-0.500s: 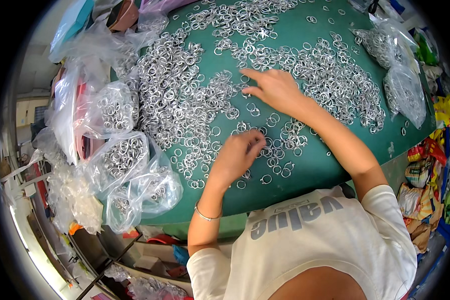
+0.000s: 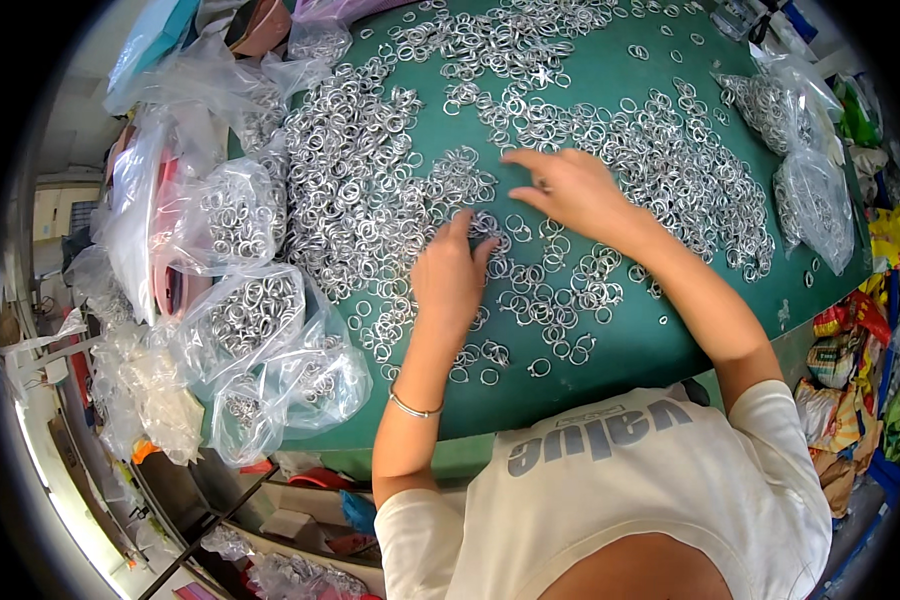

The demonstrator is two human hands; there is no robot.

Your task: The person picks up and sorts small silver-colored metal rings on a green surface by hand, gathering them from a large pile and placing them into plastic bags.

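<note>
Silver rings [image 2: 370, 190] mostly unsorted on my mat [image 2: 660, 340]; left hand [image 2: 452, 275] and right hand [image 2: 570, 190] open, flat on them; near-left bags [image 2: 255, 315] filled.

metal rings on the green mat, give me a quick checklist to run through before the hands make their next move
1. Both hands over the metal rings: ok. The left hand and right hand rest palm down among the loose ones.
2. Either hand closed on a ring: cannot tell, the fingertips hide what is under them.
3. Bare green mat near the person's edge to work on: ok.
4. Clear bags of rings within the left hand's side: ok, piled along the left edge.
5. Bags at the right edge kept apart from the loose rings: ok.
6. Rings near the front edge safe from sliding off: ok, they lie flat short of it.
</note>
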